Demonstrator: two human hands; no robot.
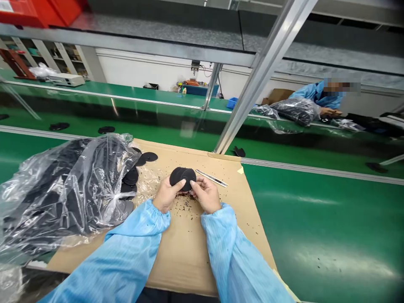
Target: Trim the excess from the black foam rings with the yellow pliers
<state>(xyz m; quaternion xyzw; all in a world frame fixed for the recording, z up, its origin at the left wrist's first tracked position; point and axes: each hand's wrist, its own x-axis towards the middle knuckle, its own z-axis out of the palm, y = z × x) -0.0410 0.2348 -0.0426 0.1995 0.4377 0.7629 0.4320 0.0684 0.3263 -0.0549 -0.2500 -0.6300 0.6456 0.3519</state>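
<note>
My left hand [166, 194] and my right hand [205, 194] are closed together on a small stack of black round discs [183, 177], held just above a sheet of brown cardboard [189, 248]. Both thumbs press on the discs' lower edge. Small black crumbs lie scattered on the cardboard under my hands. Metal tweezers [211, 178] lie on the cardboard just right of the discs. At my left, a clear plastic bag [63, 193] holds many more black discs, and a few loose discs [148, 157] spill out near its mouth.
The cardboard lies on a green workbench [325, 227]. A green conveyor belt [158, 126] beyond it carries a few black pieces. A slanted aluminium post [252, 84] rises from the bench's far edge. Another person in a blue coat [318, 96] works at the far right beside plastic bags.
</note>
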